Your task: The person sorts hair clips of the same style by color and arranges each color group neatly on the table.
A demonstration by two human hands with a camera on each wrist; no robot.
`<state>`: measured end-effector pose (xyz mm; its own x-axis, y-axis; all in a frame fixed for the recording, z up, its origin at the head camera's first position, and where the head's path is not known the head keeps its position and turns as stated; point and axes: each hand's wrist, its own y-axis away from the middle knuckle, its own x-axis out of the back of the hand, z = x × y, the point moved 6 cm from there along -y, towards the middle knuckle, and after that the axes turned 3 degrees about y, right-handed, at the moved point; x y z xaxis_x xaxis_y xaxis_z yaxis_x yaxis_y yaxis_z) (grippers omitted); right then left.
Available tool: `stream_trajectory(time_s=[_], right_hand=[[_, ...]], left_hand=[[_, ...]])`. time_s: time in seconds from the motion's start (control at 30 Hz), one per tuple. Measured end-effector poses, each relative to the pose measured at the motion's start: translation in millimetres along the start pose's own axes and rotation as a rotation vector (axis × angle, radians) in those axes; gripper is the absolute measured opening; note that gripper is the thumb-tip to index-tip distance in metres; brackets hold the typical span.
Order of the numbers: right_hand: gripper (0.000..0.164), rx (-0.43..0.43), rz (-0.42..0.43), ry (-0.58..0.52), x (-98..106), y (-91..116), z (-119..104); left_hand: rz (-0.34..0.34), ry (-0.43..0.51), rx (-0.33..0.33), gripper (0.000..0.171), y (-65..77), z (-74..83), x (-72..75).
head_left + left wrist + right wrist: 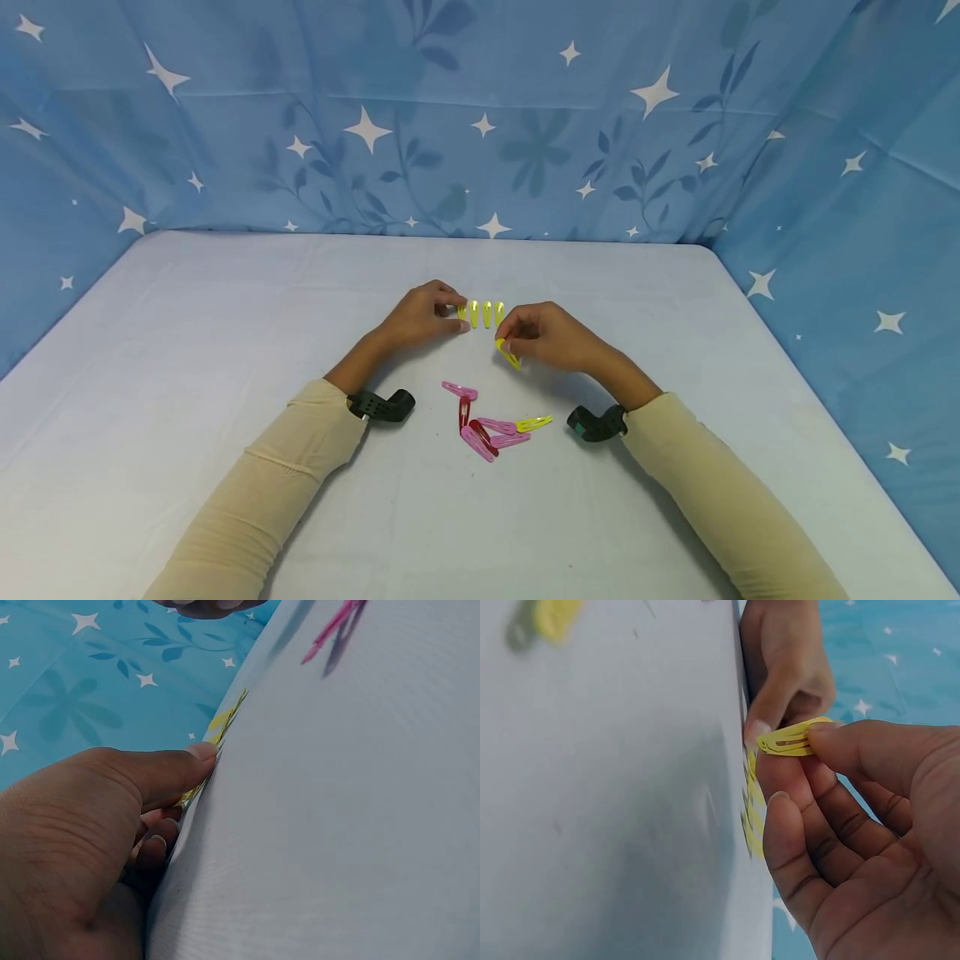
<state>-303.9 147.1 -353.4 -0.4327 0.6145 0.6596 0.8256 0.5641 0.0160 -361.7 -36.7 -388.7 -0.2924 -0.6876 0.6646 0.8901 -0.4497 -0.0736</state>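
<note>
Several yellow snap hair clips [487, 314] lie side by side in a row on the white table. My left hand [422, 315] is at the row's left end, thumb and fingers pinching the leftmost yellow hair clip [462, 312], which they partly cover. In the left wrist view, the left thumb [176, 769] touches the row's near end. Just right of the row, my right hand [553, 335] pinches another yellow hair clip [791, 740] between thumb and fingers. That clip is held tilted, above the table.
Nearer the body lies a loose cluster of clips: several pink hair clips [477, 444], two red hair clips [464, 414] and one yellow hair clip [534, 423]. Some overlap. A blue star-patterned curtain [480, 125] hangs behind the table [225, 333] and along its sides.
</note>
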Motion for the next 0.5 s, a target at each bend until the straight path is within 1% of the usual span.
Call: stream_trajectory(time_s=[0.17, 0.3, 0.5], right_hand=[[0.010, -0.037, 0.067, 0.011, 9.8, -4.3, 8.9], [0.012, -0.069, 0.117, 0.006, 16.4, -7.4, 16.8], [0.018, -0.107, 0.164, -0.003, 23.4, -11.8, 26.6]], left_hand=[[-0.002, -0.005, -0.002, 0.045, -0.2, 0.1, -0.3], [-0.002, -0.008, 0.008, 0.044, -0.1, 0.4, -0.4], [-0.002, -0.003, 0.018, 0.044, 0.6, 2.1, 0.1]])
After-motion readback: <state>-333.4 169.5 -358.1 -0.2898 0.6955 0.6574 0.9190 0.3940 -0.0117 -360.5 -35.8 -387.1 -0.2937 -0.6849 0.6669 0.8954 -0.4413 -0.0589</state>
